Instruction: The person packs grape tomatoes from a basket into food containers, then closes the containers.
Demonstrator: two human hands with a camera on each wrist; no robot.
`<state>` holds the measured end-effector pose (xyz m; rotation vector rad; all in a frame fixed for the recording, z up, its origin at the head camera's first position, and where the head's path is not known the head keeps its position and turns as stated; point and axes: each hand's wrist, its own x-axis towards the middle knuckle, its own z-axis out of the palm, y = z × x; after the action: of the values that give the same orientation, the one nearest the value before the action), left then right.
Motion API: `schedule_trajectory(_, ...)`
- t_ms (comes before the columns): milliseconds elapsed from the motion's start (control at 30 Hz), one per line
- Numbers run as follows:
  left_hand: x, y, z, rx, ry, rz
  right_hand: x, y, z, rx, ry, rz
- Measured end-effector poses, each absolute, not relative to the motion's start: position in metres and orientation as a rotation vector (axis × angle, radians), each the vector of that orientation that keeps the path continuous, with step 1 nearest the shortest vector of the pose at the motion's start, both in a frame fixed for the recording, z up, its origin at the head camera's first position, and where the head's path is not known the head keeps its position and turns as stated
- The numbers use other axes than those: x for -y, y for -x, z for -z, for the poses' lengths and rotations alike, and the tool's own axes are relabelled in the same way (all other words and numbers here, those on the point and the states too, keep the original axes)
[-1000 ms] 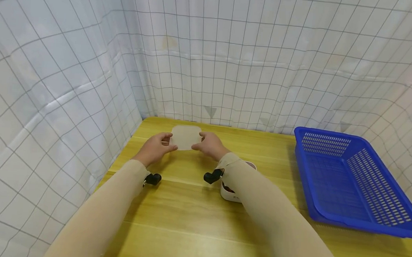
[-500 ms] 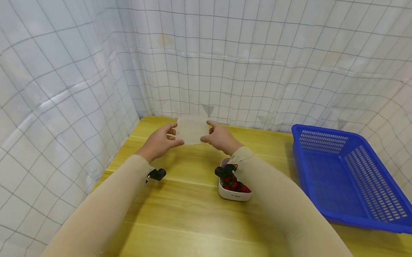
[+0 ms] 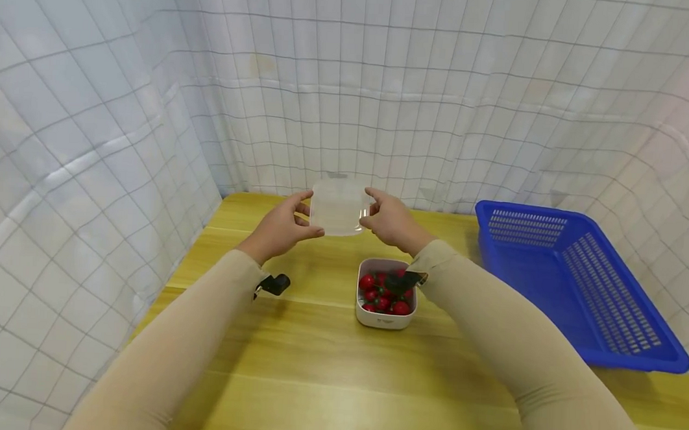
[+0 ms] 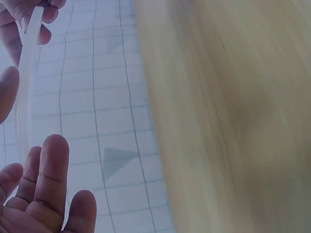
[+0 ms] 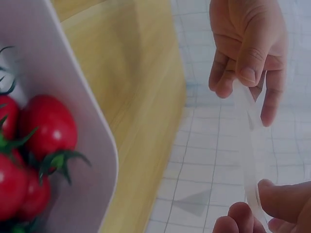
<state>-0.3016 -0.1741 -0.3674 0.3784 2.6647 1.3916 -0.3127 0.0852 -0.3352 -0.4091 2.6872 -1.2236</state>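
Observation:
Both hands hold a translucent plastic lid (image 3: 339, 208) up over the back of the table, one at each side. My left hand (image 3: 282, 228) pinches its left edge between thumb and fingers. The right hand (image 3: 397, 221) grips the opposite edge, thumb toward me. Seen edge-on in the right wrist view, the lid (image 5: 248, 150) looks thin with a shallow rim. Below the right wrist stands a white container (image 3: 384, 320) filled with red cherry tomatoes (image 3: 382, 303) with green stems; the black wrist camera hides part of them. The tomatoes (image 5: 48, 124) show close up in the right wrist view.
A blue perforated plastic basket (image 3: 527, 302) stands at the right of the wooden table (image 3: 312, 382). White grid-patterned curtains (image 3: 350, 98) hang behind the table and along both sides.
The lid has been raised and carried right, both hands moving with it. As the right forearm shifted right, the container of tomatoes came into fuller view.

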Motion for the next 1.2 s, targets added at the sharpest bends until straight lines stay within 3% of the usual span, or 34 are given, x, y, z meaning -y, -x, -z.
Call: schedule_trajectory(1200, 0.104, 0.29, 0.366, -2.617, -0.683, -1.326, -0.166, 0.273, 0.348, -2.841, 0.346, 1.067)
